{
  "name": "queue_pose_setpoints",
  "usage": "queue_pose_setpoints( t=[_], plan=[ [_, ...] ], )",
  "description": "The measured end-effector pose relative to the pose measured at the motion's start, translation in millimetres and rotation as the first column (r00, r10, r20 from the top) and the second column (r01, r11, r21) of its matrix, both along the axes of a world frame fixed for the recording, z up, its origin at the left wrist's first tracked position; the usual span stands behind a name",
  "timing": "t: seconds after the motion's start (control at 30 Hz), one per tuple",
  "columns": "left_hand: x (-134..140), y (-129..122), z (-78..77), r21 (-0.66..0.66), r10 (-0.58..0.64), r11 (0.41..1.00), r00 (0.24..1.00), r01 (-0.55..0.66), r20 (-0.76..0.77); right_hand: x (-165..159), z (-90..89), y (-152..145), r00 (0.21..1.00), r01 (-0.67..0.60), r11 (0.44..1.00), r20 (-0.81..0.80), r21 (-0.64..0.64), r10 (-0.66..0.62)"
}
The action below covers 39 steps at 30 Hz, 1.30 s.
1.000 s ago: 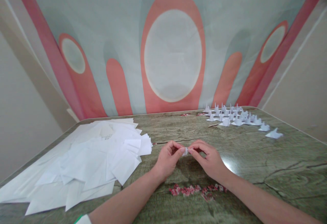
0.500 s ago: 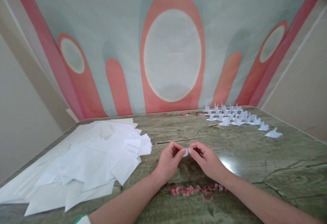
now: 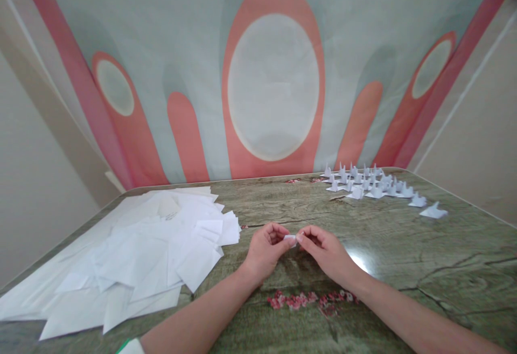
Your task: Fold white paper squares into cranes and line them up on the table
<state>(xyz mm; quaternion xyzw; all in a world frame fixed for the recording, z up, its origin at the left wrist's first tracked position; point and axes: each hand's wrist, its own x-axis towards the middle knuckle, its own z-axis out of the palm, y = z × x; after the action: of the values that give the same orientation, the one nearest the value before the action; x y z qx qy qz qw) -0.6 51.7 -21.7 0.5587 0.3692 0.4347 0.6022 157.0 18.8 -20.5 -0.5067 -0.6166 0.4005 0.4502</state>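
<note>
Sheets [image 3: 133, 259] fill the frame's lower left; paper figures [image 3: 376, 192] cluster at right, near the far edge of the table [image 3: 452, 262], whose surface runs between. At centre, my left hand [image 3: 263, 250] and right hand [image 3: 329, 252] both pinch one small folded paper [image 3: 290, 237]. Faint writing [image 3: 170, 216] on one sheet I can't read.

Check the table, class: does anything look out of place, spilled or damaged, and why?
The sheets on the left look untidy: they overlap at odd angles in a loose heap, while the folded figures at the far right stand grouped. I see no spill or damage.
</note>
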Motion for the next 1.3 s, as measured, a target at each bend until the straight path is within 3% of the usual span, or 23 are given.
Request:
queue_pose_setpoints(
  t=[0.2,0.33,0.47,0.6,0.87,1.1,1.3],
  plan=[
    [-0.5,1.2,-0.6,0.015,0.011,1.000,1.000,-0.010,-0.010,0.0,4.3,-2.5,0.992,0.022,0.991,0.124,0.134,-0.039],
    [-0.2,-0.1,-1.6,0.066,-0.022,0.998,0.999,0.024,-0.044,0.5,5.1,-2.4,0.985,0.026,0.988,0.162,0.150,-0.050],
    [1.2,-5.0,-0.6,0.166,-0.054,0.982,0.975,0.091,-0.216,2.2,1.3,-0.6,0.984,0.060,0.992,0.159,0.107,-0.076],
    [1.9,-8.7,0.6,0.251,0.012,0.965,0.937,0.081,-0.350,3.8,-3.5,2.4,0.988,0.083,0.995,0.128,0.056,-0.089],
    [1.2,-5.6,0.5,0.125,-0.081,0.986,0.976,0.108,-0.200,4.8,-1.7,4.3,0.998,0.062,0.998,0.012,0.020,-0.063],
    [0.2,-4.5,8.9,0.114,-0.001,0.993,0.983,0.022,-0.185,1.9,-2.0,2.2,0.999,0.031,0.999,-0.033,0.020,-0.030],
    [0.6,-3.9,5.0,0.102,-0.004,0.995,0.990,0.018,-0.140,-1.1,-5.4,1.5,0.999,0.049,0.999,-0.007,-0.009,-0.049]
  ],
)
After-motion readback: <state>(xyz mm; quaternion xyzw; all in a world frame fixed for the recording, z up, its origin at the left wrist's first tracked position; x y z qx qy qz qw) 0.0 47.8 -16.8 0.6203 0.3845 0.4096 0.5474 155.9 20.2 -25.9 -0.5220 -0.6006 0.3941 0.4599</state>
